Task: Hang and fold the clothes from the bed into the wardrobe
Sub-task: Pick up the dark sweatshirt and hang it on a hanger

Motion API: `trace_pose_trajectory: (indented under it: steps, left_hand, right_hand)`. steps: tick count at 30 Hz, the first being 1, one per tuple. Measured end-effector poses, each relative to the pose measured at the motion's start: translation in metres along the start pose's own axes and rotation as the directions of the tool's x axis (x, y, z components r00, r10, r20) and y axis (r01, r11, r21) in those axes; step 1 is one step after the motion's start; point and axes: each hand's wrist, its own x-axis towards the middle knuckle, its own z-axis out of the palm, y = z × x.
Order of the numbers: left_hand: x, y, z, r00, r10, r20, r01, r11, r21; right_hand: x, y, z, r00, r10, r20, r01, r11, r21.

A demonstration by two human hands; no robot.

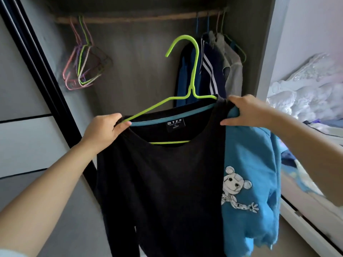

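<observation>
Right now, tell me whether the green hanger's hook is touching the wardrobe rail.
Apart. The head view shows the green hanger's hook well below the wardrobe rail, with bare back panel between them.

We see the long-sleeve shirt on a wire hanger near centre, left hand at its left shoulder, right hand at its right. Behind, the wardrobe rail: empty hangers far left, hung clothes right. Bed far right.
</observation>
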Motion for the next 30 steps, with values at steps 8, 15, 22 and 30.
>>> trace_pose_trajectory:
  steps: [8, 15, 22, 30]
  left_hand:
    - [0.009, 0.015, 0.001, 0.995, 0.089, 0.042, -0.096, 0.972, 0.215]
    - [0.023, 0.045, 0.017, 0.983, -0.128, 0.134, 0.093, 0.966, 0.239]
    - [0.008, 0.022, 0.021, 0.993, 0.020, -0.120, 0.000, 0.986, 0.168]
    - [-0.003, 0.007, 0.030, 0.999, -0.029, -0.016, 0.030, 0.998, 0.055]
  right_hand:
    - [-0.013, 0.007, 0.029, 0.992, 0.100, -0.070, -0.109, 0.986, -0.129]
    - [-0.021, 0.003, 0.033, 0.994, 0.066, -0.089, -0.073, 0.994, -0.081]
    - [-0.031, 0.012, 0.017, 0.999, 0.033, 0.020, -0.033, 0.999, 0.008]
    - [-0.036, 0.037, 0.025, 0.829, 0.155, 0.538, -0.435, 0.783, 0.445]
